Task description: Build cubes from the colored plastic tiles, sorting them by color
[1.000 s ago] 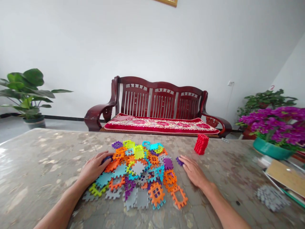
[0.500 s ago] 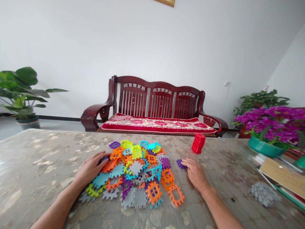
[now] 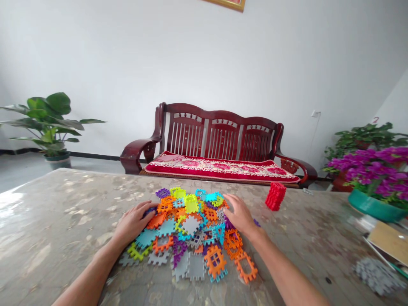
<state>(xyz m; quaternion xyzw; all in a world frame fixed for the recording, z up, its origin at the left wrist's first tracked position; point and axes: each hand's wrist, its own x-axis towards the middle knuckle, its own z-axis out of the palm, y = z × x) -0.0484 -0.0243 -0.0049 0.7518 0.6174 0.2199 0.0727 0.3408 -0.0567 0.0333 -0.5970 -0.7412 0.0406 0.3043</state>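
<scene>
A heap of interlocking plastic tiles with toothed edges lies on the table, mixed orange, blue, lime, grey and purple. My left hand [image 3: 135,221] rests at the heap's left side. Its fingers are stretched out, and a dark purple tile [image 3: 150,210] shows between thumb and fingers. My right hand [image 3: 239,216] reaches over the heap's right edge, fingers apart, near a grey tile [image 3: 220,213] and a purple tile [image 3: 228,223] that it partly covers. Another purple tile [image 3: 256,222] peeks out beyond my right wrist. Near me lie an orange window tile [image 3: 215,260] and an orange frame tile [image 3: 246,267].
A red stack of tiles [image 3: 275,196] stands at the back right. Grey tiles [image 3: 379,275] are piled at the right, near a cardboard-coloured board [image 3: 390,241] and a teal flower pot [image 3: 376,205]. Behind the table [image 3: 79,212] is a wooden bench [image 3: 219,131].
My right hand has left the lone purple tile and moved left to the heap's right edge, fingers now spread. My left hand stays by the heap. The view has turned slightly left.
</scene>
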